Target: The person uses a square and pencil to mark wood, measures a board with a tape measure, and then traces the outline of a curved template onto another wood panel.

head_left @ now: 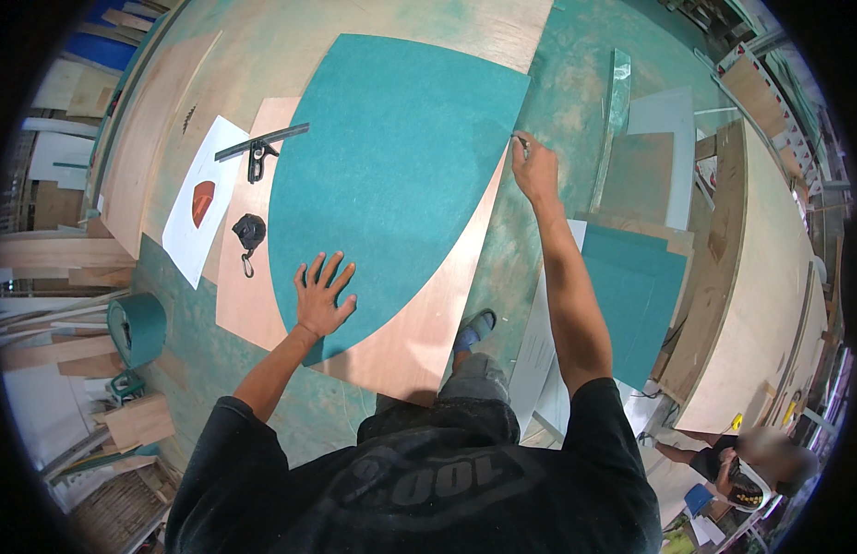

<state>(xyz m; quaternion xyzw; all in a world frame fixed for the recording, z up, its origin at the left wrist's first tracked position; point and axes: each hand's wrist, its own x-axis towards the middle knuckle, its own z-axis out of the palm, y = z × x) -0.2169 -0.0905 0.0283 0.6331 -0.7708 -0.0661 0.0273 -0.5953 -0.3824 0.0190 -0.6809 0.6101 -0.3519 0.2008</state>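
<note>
A large green panel (391,175) with curved sides lies over a pinkish plywood sheet (419,342). My left hand (324,297) rests flat on the panel's near left part, fingers spread. At the panel's far right edge, my right hand (536,168) is closed around a small, thin, dark-tipped thing, mostly hidden by the fingers. A combination square (259,152) lies by the left side, its blade end overlapping the panel. Below it sits a black tape measure (249,231) with a clip. Farther left is a white paper sheet (202,198) bearing a red-brown shape.
My sandalled foot (477,329) stands just right of the plywood. Green boards (636,295) and a long plywood-topped bench (751,286) are on the right. A green round container (137,330) and stacked wood stand left. Another person (733,466) sits at the lower right.
</note>
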